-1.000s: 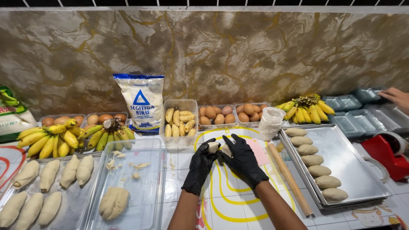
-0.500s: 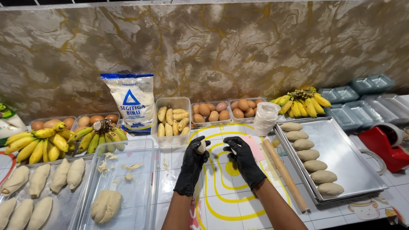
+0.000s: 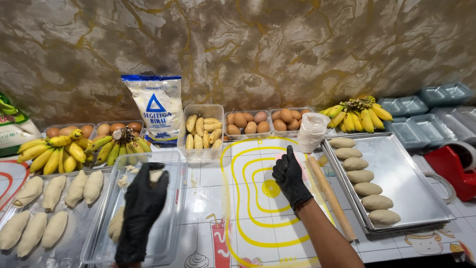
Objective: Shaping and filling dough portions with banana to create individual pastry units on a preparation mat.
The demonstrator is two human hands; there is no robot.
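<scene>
Both my hands wear black gloves. My left hand (image 3: pixel 144 208) hangs over a clear plastic tray (image 3: pixel 173 198), back towards me and blurred. Its fingertips are at a pale bit of dough (image 3: pixel 156 174); whether it grips it I cannot tell. A larger dough lump (image 3: pixel 115 224) lies in the same tray beside the wrist. My right hand (image 3: pixel 290 176) rests on the white mat with yellow looping lines (image 3: pixel 248 198), holding nothing, just left of a wooden rolling pin (image 3: pixel 329 196).
A metal tray (image 3: pixel 406 183) on the right holds a row of shaped dough pieces (image 3: pixel 362 176). More dough pieces (image 3: pixel 49 198) lie at the left. Along the wall are banana bunches (image 3: pixel 74 149), a flour bag (image 3: pixel 156 106), peeled bananas (image 3: pixel 201 131), eggs (image 3: pixel 248 121), stacked cups (image 3: pixel 312 131) and a red tape dispenser (image 3: pixel 456 171).
My left hand left the middle of the mat and swung left over the clear tray. My right hand stayed on the mat, ending near the rolling pin.
</scene>
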